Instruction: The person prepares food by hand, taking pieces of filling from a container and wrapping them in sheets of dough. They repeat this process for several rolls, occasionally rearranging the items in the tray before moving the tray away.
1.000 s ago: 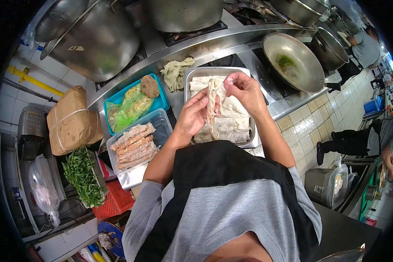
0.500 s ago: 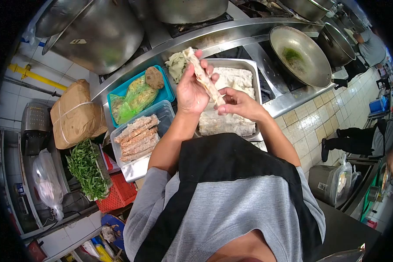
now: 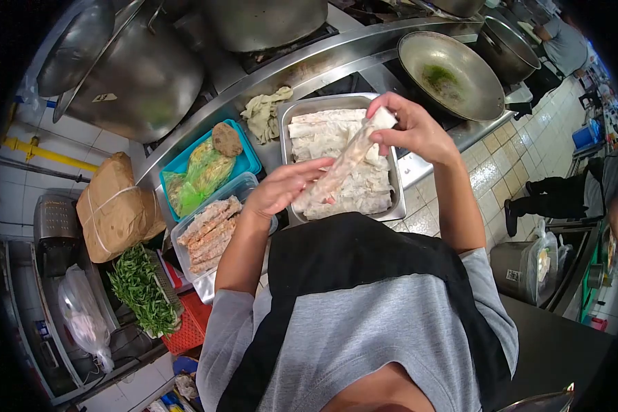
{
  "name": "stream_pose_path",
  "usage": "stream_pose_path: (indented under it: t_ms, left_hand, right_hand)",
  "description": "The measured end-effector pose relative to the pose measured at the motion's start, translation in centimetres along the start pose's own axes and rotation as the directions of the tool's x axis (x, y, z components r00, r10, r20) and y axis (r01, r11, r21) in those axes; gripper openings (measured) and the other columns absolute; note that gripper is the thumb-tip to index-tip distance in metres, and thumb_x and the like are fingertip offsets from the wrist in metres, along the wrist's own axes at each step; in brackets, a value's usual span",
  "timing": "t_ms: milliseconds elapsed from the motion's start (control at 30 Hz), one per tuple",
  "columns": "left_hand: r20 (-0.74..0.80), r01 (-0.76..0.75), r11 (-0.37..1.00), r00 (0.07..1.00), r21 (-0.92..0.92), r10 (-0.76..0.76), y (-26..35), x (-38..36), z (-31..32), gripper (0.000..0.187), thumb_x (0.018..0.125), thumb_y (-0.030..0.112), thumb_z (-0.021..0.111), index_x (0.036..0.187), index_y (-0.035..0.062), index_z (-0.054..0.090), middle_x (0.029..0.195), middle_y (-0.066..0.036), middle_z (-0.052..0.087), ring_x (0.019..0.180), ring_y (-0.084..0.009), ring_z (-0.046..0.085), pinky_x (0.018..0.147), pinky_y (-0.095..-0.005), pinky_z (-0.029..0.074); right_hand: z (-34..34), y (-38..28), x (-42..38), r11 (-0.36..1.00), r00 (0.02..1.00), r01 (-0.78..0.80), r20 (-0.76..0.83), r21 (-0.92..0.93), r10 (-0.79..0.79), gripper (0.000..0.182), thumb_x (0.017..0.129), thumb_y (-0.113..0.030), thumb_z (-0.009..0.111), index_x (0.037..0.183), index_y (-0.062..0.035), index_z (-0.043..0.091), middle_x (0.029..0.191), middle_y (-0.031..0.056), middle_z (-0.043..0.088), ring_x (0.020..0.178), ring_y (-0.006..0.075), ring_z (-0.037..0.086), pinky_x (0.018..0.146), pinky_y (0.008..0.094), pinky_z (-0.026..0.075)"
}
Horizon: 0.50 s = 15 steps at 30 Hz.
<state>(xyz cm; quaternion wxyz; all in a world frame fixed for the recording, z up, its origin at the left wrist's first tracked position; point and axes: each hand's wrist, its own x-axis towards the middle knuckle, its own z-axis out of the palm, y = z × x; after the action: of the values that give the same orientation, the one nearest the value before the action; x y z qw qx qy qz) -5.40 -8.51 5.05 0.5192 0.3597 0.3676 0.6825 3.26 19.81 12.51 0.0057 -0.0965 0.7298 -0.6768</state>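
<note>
A pale, floury roll (image 3: 347, 163) is held at a slant over a metal tray (image 3: 399, 199) filled with similar whitish rolls (image 3: 323, 141). My right hand (image 3: 419, 130) grips its upper end between thumb and fingers. At the lower end, my left hand (image 3: 285, 187) has its fingers stretched out along the roll's side; its palm looks empty. Left of the tray, a clear plastic container (image 3: 254, 180) holds several orange-brown coated rolls (image 3: 211, 232).
A crumpled cloth (image 3: 262, 115) lies beside the tray. A blue tub (image 3: 251, 159) holds green bags. A wok (image 3: 453, 75) stands at the upper right, large pots (image 3: 134, 75) at the upper left. Two other people are at the far right.
The roll has moved right and lower, over the tray. My right hand has risen to its upper end, while my left hand has come down to its lower end and opened out.
</note>
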Motion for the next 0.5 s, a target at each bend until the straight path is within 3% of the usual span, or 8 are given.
stream_pose_path:
  t_ms: [33, 133, 167, 233, 300, 500]
  left_hand:
    - [-0.098, 0.013, 1.000, 0.995, 0.014, -0.012, -0.4, 0.6, 0.3, 0.064, 0.095, 0.024, 0.058, 0.145, -0.0085, 0.034, 0.132, -0.018, 0.054, 0.117, -0.0275, 0.056, 0.097, -0.0377, 0.047]
    - [-0.228, -0.008, 0.945, 0.970, 0.328, 0.088, 0.2, 3.1, 2.2, 0.060, 0.097, 0.021, 0.057, 0.145, -0.0044, 0.034, 0.120, -0.015, 0.060, 0.104, -0.0232, 0.062, 0.087, -0.0364, 0.051]
    - [-0.276, 0.030, 0.980, 0.961, 0.198, 0.026, 1.0, 3.6, 3.1, 0.048, 0.099, 0.015, 0.054, 0.142, -0.0007, 0.040, 0.112, -0.009, 0.062, 0.093, -0.0164, 0.063, 0.077, -0.0307, 0.052]
    - [-0.365, 0.001, 0.967, 0.926, 0.257, 0.096, 0.8, 4.2, 3.6, 0.045, 0.099, 0.014, 0.055, 0.140, 0.0004, 0.042, 0.111, -0.008, 0.062, 0.088, -0.0146, 0.063, 0.072, -0.0276, 0.052]
    - [-0.429, -0.006, 0.956, 0.893, 0.294, 0.138, 0.7, 4.5, 4.0, 0.045, 0.098, 0.013, 0.056, 0.139, 0.0014, 0.043, 0.110, -0.008, 0.062, 0.084, -0.0133, 0.063, 0.067, -0.0255, 0.052]
    - [-0.482, -0.012, 0.953, 0.861, 0.302, 0.163, 0.0, 4.2, 3.7, 0.050, 0.095, 0.011, 0.062, 0.140, 0.0015, 0.043, 0.111, -0.007, 0.062, 0.075, -0.0109, 0.061, 0.060, -0.0242, 0.051]
  right_hand:
    - [0.8, -0.3, 0.2, 0.998, 1.000, 0.001, 0.004, -0.058, 0.000, 0.030, 0.085, -0.010, 0.073, 0.110, -0.0065, 0.057, 0.086, 0.0033, 0.063, 0.065, 0.0086, 0.061, 0.057, 0.0237, 0.046]
    - [2.8, -0.6, 0.8, 0.975, 0.999, 0.005, -0.035, -0.221, -0.013, 0.035, 0.083, -0.012, 0.074, 0.113, -0.0058, 0.058, 0.085, 0.0069, 0.063, 0.063, 0.0114, 0.061, 0.057, 0.0272, 0.047]
    - [3.2, -0.9, 0.9, 0.952, 0.998, 0.001, -0.067, -0.307, -0.023, 0.036, 0.083, -0.013, 0.074, 0.114, -0.0054, 0.058, 0.084, 0.0080, 0.063, 0.062, 0.0129, 0.061, 0.058, 0.0280, 0.048]
    - [4.2, -2.3, 0.8, 0.861, 0.984, -0.037, -0.168, -0.508, -0.057, 0.038, 0.081, -0.015, 0.075, 0.113, -0.0036, 0.059, 0.084, 0.0128, 0.064, 0.061, 0.0209, 0.063, 0.061, 0.0322, 0.050]
    - [4.7, -1.7, 0.6, 0.781, 0.948, 0.067, -0.205, -0.620, -0.243, 0.037, 0.080, -0.016, 0.076, 0.112, -0.0043, 0.061, 0.083, 0.0127, 0.066, 0.063, 0.0227, 0.065, 0.060, 0.0338, 0.051]
    - [5.2, 0.9, 0.4, 0.515, 0.834, 0.173, -0.153, -0.840, -0.530, 0.032, 0.081, -0.013, 0.074, 0.110, -0.0067, 0.066, 0.084, 0.0110, 0.068, 0.066, 0.0247, 0.067, 0.060, 0.0362, 0.053]
